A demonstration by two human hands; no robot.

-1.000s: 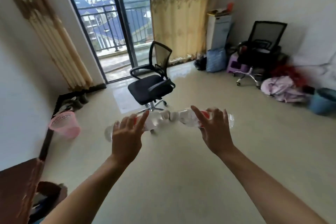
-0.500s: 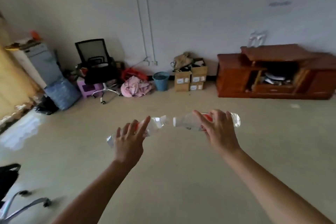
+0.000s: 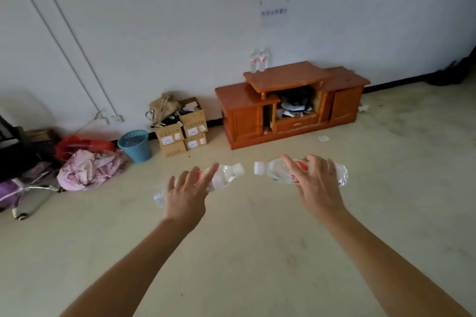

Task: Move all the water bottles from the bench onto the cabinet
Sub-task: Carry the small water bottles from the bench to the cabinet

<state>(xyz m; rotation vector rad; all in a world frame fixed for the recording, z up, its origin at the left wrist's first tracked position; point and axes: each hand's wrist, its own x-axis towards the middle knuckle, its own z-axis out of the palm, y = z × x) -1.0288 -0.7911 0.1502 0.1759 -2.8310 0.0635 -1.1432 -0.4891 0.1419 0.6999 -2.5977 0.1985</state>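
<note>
My left hand (image 3: 186,194) holds a clear water bottle (image 3: 224,177) with a red label, lying sideways with its white cap toward the middle. In my right hand (image 3: 315,180) is a second clear bottle (image 3: 274,170), also sideways, cap pointing left toward the first. Both are held out over the floor in front of me. The wooden cabinet (image 3: 291,77) stands against the far wall ahead. A few water bottles (image 3: 258,60) stand upright on the back left of its raised top. The bench is out of view.
Stacked cardboard boxes (image 3: 184,130) and a blue basket (image 3: 136,145) sit left of the cabinet. Pink cloth (image 3: 88,168), a red bag (image 3: 82,145) and a chair base (image 3: 23,198) crowd the left wall. Bare beige floor lies between me and the cabinet.
My view has swung right from the balcony door and office chair to the far wall, bringing the cabinet to the centre and nearer. Both hands keep holding their bottles in the same pose.
</note>
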